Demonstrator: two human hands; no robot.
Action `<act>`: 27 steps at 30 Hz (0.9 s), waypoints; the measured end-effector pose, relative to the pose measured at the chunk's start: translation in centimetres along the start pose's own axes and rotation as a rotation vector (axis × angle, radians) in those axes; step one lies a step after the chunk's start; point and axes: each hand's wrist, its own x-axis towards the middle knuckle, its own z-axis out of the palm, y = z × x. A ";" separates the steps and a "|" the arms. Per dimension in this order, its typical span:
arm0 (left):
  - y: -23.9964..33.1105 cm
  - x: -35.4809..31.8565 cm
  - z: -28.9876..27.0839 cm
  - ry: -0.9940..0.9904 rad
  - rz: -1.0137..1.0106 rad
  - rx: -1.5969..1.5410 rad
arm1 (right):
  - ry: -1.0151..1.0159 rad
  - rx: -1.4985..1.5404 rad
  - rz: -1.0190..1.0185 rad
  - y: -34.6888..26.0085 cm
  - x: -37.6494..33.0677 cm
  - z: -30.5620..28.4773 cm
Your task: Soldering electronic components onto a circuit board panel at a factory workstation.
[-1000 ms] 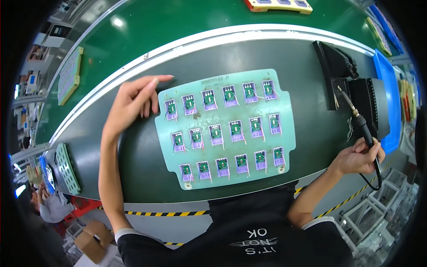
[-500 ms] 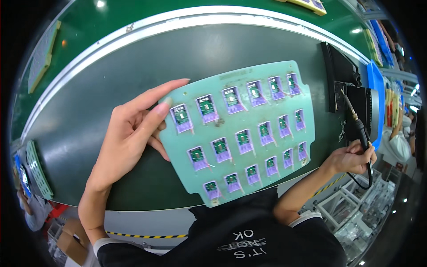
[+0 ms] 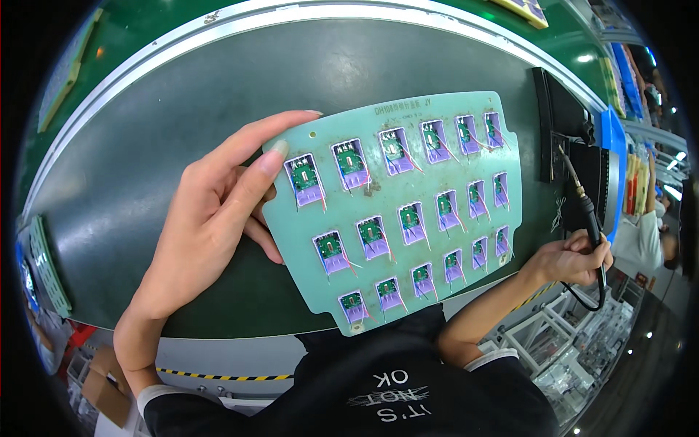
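My left hand (image 3: 226,197) grips the upper left corner of a pale green fixture board (image 3: 393,188), thumb on its face and fingers behind. The board is held up tilted above the dark bench. Its three rows of cutouts hold several purple housings with small green circuit boards (image 3: 304,173), and thin red, blue and white wires stick out of them. At the right, my right hand (image 3: 575,260) is closed round the black handle of a soldering iron (image 3: 588,211). The iron's metal tip points up and away, apart from the fixture board.
A dark green bench mat (image 3: 218,95) lies below, bounded at the back by a white rail (image 3: 291,13). Black equipment (image 3: 557,102) and a blue bin (image 3: 615,160) stand at the right. Another pale green fixture (image 3: 49,266) rests at the far left. Other people work beyond the right side.
The fixture board has tilted slightly and shifted a little up and right in view, so its wires show more clearly. My right hand still holds the soldering iron in nearly the same place.
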 end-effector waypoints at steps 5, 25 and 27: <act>0.2 -0.4 -0.2 -0.017 -0.013 -0.026 | -0.008 -0.015 -0.001 -0.2 -0.1 0.1; 0.7 -0.5 -1.8 -0.113 -0.098 0.043 | -0.052 -0.039 0.000 -0.4 -0.3 0.4; 0.9 -0.4 -2.1 -0.131 -0.111 0.059 | -0.045 -0.064 0.003 -0.5 -0.3 0.5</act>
